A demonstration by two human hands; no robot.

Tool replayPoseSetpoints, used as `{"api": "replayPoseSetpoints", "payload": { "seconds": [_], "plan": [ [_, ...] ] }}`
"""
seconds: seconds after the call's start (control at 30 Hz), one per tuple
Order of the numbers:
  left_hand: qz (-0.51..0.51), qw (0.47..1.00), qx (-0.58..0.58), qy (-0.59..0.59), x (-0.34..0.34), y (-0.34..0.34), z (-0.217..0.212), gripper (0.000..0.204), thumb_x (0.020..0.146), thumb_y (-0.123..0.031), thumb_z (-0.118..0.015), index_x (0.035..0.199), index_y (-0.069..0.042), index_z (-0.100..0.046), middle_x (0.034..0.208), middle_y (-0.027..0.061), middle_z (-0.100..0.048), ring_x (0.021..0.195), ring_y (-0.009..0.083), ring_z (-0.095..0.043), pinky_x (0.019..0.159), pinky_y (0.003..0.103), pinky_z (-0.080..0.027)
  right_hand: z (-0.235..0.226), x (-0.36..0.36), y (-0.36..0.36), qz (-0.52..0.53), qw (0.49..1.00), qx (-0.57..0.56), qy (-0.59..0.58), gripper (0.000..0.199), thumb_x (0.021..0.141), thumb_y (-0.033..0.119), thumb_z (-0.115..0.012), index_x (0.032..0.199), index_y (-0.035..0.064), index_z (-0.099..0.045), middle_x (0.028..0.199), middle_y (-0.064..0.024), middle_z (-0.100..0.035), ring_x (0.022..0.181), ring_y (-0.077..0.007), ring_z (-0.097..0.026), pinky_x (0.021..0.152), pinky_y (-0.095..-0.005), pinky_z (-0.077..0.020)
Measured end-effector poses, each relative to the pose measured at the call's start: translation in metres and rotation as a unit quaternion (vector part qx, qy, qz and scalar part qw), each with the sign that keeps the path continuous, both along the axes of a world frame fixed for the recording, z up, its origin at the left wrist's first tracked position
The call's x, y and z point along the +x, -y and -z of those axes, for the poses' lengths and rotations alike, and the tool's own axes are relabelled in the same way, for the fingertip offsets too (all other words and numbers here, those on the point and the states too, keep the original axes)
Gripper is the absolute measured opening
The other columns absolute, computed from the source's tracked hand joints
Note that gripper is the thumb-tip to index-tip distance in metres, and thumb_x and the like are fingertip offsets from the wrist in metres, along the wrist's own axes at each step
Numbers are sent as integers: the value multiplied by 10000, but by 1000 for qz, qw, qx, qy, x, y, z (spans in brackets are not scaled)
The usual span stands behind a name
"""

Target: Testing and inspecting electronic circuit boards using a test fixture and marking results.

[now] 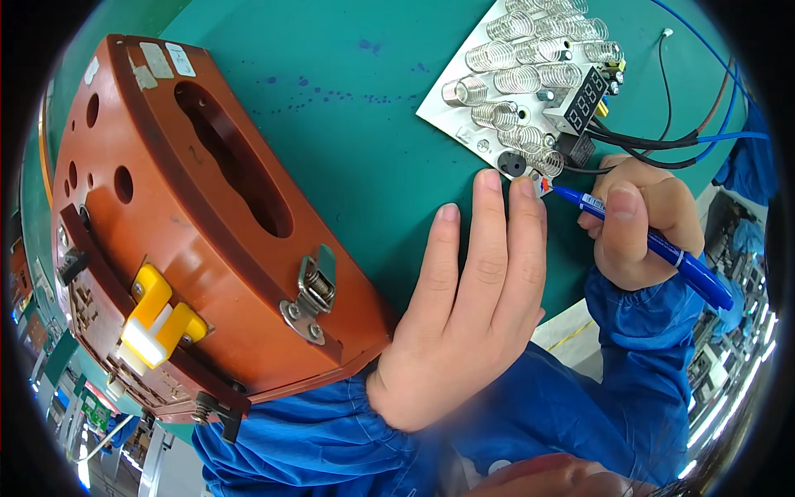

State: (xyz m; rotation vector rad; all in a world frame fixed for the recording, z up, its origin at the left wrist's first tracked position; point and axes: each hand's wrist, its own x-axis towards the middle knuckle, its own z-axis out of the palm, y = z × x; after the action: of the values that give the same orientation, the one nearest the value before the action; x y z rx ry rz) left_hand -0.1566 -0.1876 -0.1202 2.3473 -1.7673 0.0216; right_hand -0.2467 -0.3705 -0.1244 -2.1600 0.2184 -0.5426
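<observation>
A blue marker pen (662, 242) is gripped in my right hand (650, 219), its tip at the near corner of a white circuit board (447, 116). Close to the tip, an orange-red mark (546, 185) shows on that corner. My left hand (476, 306) lies flat with fingers stretched out, fingertips at the board's near edge beside a round black buzzer (512, 163). Several coiled metal springs (517, 79) stand on the board, along with a black digit display (586, 101). Black and blue wires (662, 139) run off its right side.
A large reddish-brown fixture box (207, 224) with a slotted handle, a metal latch (315, 286) and a yellow bracket (161, 319) stands left of my left hand. Purple ink spots (323, 91) dot the green mat (364, 157). A small white-tipped cable (667, 35) lies at the upper right.
</observation>
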Motion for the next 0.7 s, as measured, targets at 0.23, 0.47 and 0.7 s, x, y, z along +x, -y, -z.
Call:
{"api": "replayPoseSetpoints", "payload": {
  "seconds": [0.23,0.47,0.7],
  "plan": [
    [0,1000,3,-3,1,-2,-1,466,946,-218,-450,1291,22,-651,1373,134,-604,1298,302,-592,1070,436,-493,-3,7,-1,1,1000,-5,-13,209,933,12,-657,819,40,-484,691,-142,-645,516,-150,-575,496,-287,-460],
    [-6,1000,1,-3,0,-3,0,461,943,-218,-452,1284,17,-655,1367,128,-608,1301,302,-591,1079,444,-484,-4,8,-5,35,999,18,-16,345,849,-57,-759,743,47,-448,639,-152,-655,485,-189,-593,440,-294,-418],
    [-5,1000,-4,0,1,-2,0,442,951,-208,-457,1274,15,-661,1355,122,-613,1283,288,-603,1059,426,-501,-3,7,-1,-10,1000,6,2,338,859,-56,-751,747,49,-450,645,-146,-653,498,-178,-596,446,-288,-421]
  ]
}}
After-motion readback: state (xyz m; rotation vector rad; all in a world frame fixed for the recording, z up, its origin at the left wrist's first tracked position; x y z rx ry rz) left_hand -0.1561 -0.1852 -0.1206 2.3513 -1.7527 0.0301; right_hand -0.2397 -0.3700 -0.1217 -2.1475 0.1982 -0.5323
